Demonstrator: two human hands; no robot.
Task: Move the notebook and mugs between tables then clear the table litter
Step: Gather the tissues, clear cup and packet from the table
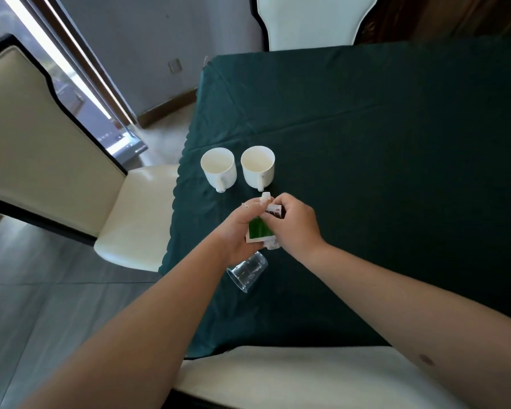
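Two white mugs stand side by side near the left edge of the dark green tablecloth [396, 149], the left mug [219, 169] and the right mug [258, 166], handles toward me. Just in front of them my left hand [239, 228] grips a bundle of litter: a green packet [259, 228], white scraps, and a clear plastic cup [247, 273] hanging tilted below the palm. My right hand [294, 222] pinches a small red-and-white wrapper [275, 210] against that bundle. No notebook is in view.
A cream chair [36, 149] stands left of the table, its seat beside the mugs. Another cream chair seat [292, 376] lies right under my arms at the near edge. A third chair back [313, 19] rises at the far side. Grey floor spreads to the left.
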